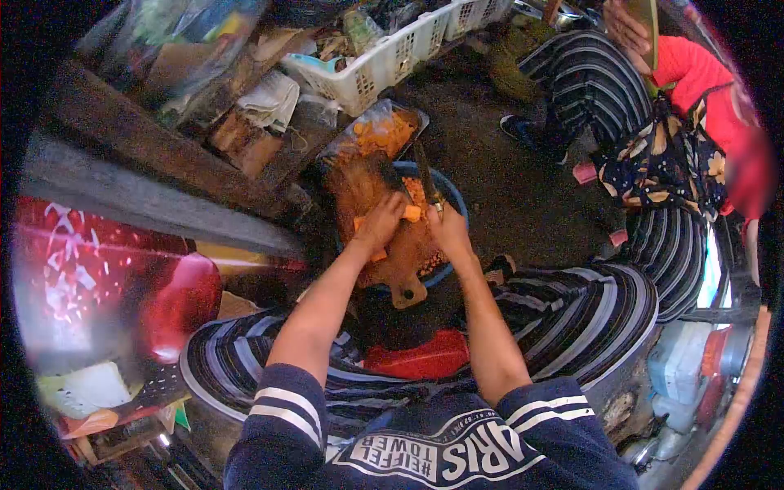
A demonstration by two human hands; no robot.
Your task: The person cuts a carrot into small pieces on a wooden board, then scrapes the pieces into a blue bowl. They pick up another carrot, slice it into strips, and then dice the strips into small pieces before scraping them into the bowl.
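My left hand [382,222] is closed on an orange piece of carrot [412,213], pressing it on a wooden cutting board [407,290]. My right hand [448,230] grips the handle of a knife [424,170], whose blade points away from me, just right of the carrot. Under the board stands a blue basin [460,194] with small diced orange pieces [415,191] in it. More orange pieces show beside my left hand, partly hidden by it. Beyond the board, a tray [424,122] holds orange pieces [387,131] in clear plastic.
A white plastic crate [384,73] stands at the back on the left, near wooden planks [147,135]. Another person [665,155] in striped trousers sits at the right, a hand [629,28] raised. A red shiny object [181,298] is at my left.
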